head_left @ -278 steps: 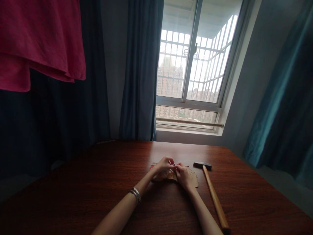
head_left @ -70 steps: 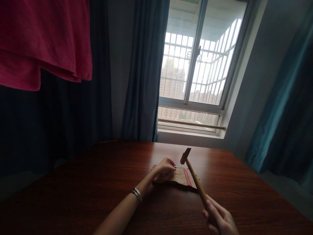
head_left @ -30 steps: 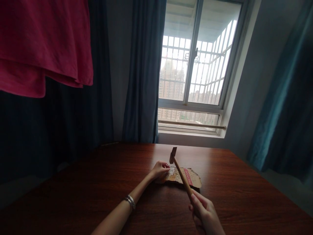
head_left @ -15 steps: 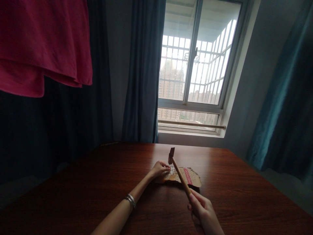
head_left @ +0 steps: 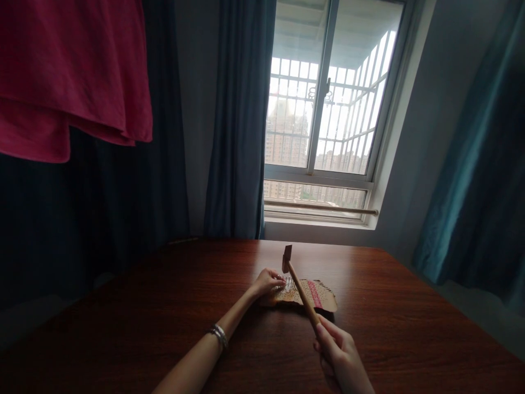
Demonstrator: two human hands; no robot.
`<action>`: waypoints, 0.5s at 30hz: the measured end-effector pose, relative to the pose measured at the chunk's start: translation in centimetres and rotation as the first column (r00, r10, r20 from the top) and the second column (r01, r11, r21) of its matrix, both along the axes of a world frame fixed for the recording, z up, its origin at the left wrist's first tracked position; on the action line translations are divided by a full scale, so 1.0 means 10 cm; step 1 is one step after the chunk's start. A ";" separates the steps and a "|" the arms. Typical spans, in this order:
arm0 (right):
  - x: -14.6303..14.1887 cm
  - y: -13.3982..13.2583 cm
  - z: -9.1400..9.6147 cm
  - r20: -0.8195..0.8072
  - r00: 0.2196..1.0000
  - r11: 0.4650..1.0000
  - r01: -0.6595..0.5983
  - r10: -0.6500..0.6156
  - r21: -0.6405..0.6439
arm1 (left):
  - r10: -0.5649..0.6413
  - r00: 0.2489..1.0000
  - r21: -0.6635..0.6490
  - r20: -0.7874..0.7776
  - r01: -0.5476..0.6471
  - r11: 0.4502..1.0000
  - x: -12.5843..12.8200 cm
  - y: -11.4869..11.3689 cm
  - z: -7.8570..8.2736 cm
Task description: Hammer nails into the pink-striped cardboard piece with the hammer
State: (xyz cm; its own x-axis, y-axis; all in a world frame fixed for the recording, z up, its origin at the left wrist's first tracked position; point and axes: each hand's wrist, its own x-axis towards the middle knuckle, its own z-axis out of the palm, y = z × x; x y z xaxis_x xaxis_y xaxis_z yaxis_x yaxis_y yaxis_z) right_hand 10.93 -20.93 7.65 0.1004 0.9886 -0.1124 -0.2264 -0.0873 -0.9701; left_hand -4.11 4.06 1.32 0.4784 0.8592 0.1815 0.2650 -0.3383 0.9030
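My right hand [head_left: 338, 353] is wrapped around the wooden handle of a hammer [head_left: 304, 298]. The hammer's metal head is raised near the fingertips of my left hand [head_left: 269, 281]. Those fingertips are pinched on what looks like a thin nail, mostly hidden by them. Below lies a tan, board-like piece [head_left: 328, 300] with a pink patterned band and many small dark spots. Several thin nails [head_left: 289, 282] stand upright in it just right of my left fingers. A row of short dark spikes lines its far right edge.
The brown wooden table [head_left: 389, 334] stretches out on all sides of the board. Behind it are a barred window [head_left: 320, 137] and blue curtains [head_left: 241, 120]. A pink cloth [head_left: 82, 71] hangs at the upper left.
Both hands stay almost where they were, the hammer still raised. The whole view has shifted very slightly.
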 end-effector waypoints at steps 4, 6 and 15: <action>-0.02 0.02 -0.06 -0.004 1.000 1.000 -0.006 0.005 -0.005 | -0.009 1.000 -0.038 0.014 0.009 0.999 0.00 -0.01 0.01; -0.03 0.02 -0.06 -0.031 1.000 1.000 -0.004 0.004 0.016 | -0.013 1.000 -0.046 0.016 0.014 0.999 0.00 -0.02 0.02; 0.00 0.04 -0.10 0.002 1.000 1.000 0.014 -0.014 0.016 | -0.027 1.000 -0.102 0.002 0.027 0.994 0.00 0.00 0.02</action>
State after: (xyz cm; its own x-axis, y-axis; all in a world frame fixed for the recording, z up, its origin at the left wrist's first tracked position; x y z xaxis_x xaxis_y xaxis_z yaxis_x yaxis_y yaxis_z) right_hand 10.91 -20.51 6.66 0.1146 0.9887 -0.0965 -0.2249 -0.0688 -0.9719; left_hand -4.09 4.08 1.47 0.5015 0.8601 0.0936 0.2564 -0.2511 0.9334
